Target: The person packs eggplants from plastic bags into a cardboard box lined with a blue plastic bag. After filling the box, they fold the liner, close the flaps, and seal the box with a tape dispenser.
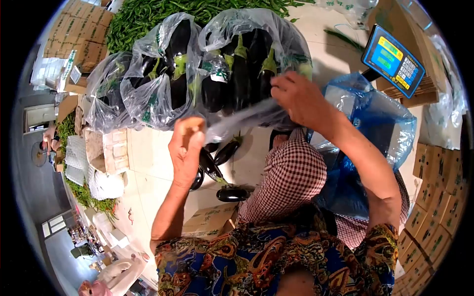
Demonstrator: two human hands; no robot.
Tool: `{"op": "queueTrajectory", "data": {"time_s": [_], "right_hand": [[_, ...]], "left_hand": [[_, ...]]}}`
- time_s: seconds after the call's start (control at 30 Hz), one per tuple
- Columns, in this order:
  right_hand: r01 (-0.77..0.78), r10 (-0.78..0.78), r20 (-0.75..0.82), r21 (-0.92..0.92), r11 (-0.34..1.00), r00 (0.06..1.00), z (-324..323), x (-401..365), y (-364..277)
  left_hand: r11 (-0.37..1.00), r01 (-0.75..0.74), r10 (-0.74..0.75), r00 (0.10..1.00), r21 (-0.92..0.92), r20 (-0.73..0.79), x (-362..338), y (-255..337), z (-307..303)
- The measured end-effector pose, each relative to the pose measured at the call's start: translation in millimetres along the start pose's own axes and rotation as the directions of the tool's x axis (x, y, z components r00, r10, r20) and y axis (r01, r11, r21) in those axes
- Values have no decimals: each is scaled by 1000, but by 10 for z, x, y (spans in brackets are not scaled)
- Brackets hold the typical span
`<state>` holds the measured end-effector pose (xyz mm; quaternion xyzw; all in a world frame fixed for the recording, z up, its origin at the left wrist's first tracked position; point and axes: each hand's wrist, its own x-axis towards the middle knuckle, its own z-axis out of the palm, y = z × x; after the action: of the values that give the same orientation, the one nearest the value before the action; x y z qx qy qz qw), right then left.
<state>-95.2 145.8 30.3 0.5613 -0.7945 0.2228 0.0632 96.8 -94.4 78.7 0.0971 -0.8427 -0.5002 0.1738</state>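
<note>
My left hand [185, 150] and my right hand [300, 98] are both closed on the edge of a clear plastic bag [247, 117], which is stretched as a strip between them. Just beyond the strip, the bag holds several dark eggplants [240, 79] with green stems, lying side by side. To its left sits another clear bag [158, 101] with more eggplants inside. A few loose eggplants [211, 165] lie on the floor below my left hand, and one more eggplant [233, 194] is near my knee.
A heap of green peppers [143, 24] spreads along the far side. At right stand a scale display [393, 61] and a blue plastic bag [385, 118]. Stacked cardboard boxes [434, 217] line the right edge. Another person [116, 276] is at lower left.
</note>
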Motion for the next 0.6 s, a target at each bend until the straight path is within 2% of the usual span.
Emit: {"op": "queueTrajectory", "data": {"time_s": [0.03,0.07,0.13,0.2,0.27,0.37,0.4,0.47,0.5,0.57,0.6], "right_hand": [[-26,27,82,-13,1000,996,53,-73,-37],[-69,73,145,-36,997,987,73,-143,-44],[-138,157,263,-91,986,952,77,-249,-27],[-193,235,351,-150,970,906,174,-386,117],[-254,300,389,-168,953,871,176,-494,207],[-525,510,494,-123,842,704,-58,-387,122],[-611,571,518,-112,783,637,-69,-380,95],[-619,581,231,155,770,780,94,-526,88],[-585,592,72,282,760,803,134,-554,88],[-752,785,96,377,541,612,216,-533,121],[-807,856,119,420,415,502,255,-478,121]], "left_hand": [[977,197,-203,976,-83,-78,-84,-34,25],[937,318,-342,920,-142,-192,-102,-192,27],[839,482,-535,814,-253,-224,-112,-577,10],[678,670,-722,685,-302,-98,-45,-892,44],[475,778,-848,530,-412,22,182,-1185,156],[415,813,-888,459,-409,12,577,-1606,324],[390,808,-886,460,-441,60,645,-1653,383],[310,750,-858,486,-584,167,644,-1719,423],[306,712,-838,517,-632,177,635,-1717,454],[288,629,-798,575,-723,182,544,-1698,488],[332,588,-789,602,-737,125,549,-1745,515]]}}
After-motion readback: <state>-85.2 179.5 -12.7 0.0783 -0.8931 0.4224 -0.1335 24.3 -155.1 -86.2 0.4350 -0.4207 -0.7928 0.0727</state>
